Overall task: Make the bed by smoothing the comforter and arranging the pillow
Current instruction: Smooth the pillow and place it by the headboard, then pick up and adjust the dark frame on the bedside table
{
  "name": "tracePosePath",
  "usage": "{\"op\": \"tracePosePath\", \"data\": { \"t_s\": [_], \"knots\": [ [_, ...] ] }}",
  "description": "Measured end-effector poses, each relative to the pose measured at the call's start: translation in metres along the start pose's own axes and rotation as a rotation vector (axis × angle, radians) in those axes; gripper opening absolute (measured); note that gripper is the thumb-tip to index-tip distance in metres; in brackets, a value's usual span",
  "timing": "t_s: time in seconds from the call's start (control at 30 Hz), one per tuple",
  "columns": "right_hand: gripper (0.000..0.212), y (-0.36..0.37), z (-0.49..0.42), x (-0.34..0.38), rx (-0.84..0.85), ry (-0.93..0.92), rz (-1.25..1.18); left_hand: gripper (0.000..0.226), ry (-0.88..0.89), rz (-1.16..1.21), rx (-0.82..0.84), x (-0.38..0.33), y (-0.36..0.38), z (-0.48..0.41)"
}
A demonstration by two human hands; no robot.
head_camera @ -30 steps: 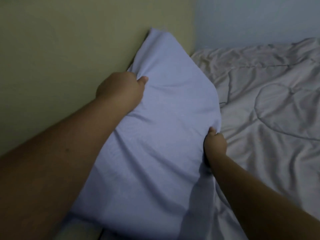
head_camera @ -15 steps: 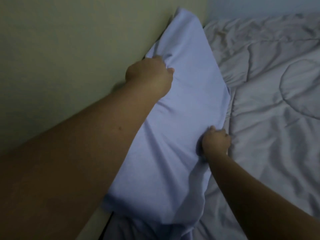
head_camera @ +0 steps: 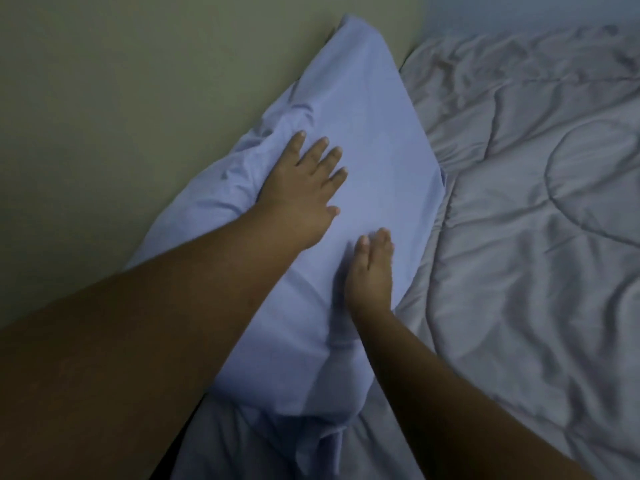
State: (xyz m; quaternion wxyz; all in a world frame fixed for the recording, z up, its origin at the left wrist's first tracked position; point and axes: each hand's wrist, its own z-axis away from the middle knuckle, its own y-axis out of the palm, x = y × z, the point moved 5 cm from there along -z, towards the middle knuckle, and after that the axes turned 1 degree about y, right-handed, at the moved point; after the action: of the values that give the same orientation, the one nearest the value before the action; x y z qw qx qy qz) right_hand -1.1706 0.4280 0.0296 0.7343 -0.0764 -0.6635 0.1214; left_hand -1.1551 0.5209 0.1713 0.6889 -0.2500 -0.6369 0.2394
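- While both hands lay flat on the pillow [head_camera: 374, 126], neither one held anything.
- The left hand [head_camera: 301, 181] had its fingers straight and spread wide. It pressed down on the pillow's top, just beside the bunched-up side by the wall [head_camera: 138, 98].
- The right hand [head_camera: 372, 271] had its fingers straight and close together. It rested on the pillow too, near the edge that met the comforter [head_camera: 519, 254].
- The pillow was right under both palms. Its long way ran from the person's arms out past the fingertips, along the wall, to a pointy corner far ahead of the left hand.
- The left hand was further up the pillow. The right hand sat lower, closer to the person. The two were near each other but not touching.
- The comforter lay off to the right of the right hand, and it looked wrinkly.
- I think the next move was a smoothing push, and it would go best along the long way, out from the palms. The folds to the left of the left hand looked like they needed it most.
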Motion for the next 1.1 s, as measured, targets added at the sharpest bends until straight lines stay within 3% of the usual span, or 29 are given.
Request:
{"op": "tracePosePath", "data": {
  "t_s": [0.17,0.37,0.63,0.83,1.1],
  "knots": [
    [0.061,-0.023,0.022,0.03,0.123,-0.225,0.277,0.062,-0.209,0.228,-0.025,0.004,-0.009,0.06],
    [0.055,-0.058,0.086,0.065,0.286,-0.65,0.5,0.064,-0.587,0.465,-0.01,-0.019,-0.018,0.178],
    [0.045,-0.055,0.203,0.09,0.587,-1.143,0.524,0.065,-1.197,0.738,0.213,-0.086,-0.018,0.35],
    [0.054,-0.011,0.295,0.076,0.857,-1.252,0.545,0.066,-1.457,0.766,0.447,-0.12,-0.004,0.471],
    [0.056,0.048,0.406,0.058,1.092,-1.373,0.513,0.066,-1.797,0.768,0.519,-0.152,0.021,0.607]
  ]
}}
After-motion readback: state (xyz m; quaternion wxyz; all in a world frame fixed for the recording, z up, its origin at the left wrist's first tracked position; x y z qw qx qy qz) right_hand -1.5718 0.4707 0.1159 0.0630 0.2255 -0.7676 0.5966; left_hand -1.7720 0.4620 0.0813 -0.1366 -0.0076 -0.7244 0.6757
